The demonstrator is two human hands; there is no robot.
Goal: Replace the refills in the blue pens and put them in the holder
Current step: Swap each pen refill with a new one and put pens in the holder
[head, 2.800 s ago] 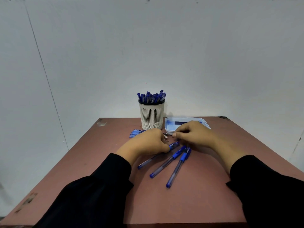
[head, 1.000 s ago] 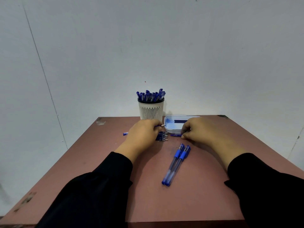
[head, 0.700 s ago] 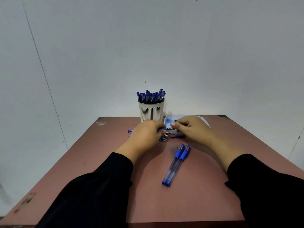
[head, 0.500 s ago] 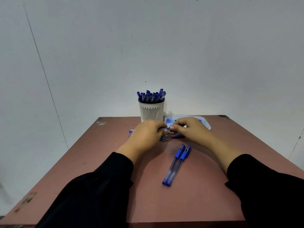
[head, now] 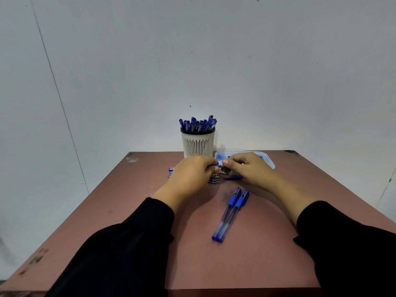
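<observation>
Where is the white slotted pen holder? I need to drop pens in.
In the head view, the white slotted pen holder stands at the table's far edge, centre, just left of the clear plastic tray.

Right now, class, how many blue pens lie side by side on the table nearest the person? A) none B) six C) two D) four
C: two blue pens lie parallel and touching on the table, nearer the person than both hands.

Two bare hands, left hand, right hand; no rings, watch or gloves visible; long black sleeves on both forearms, plain loose fabric; cuffs end at wrists; no markings seen.
</observation>
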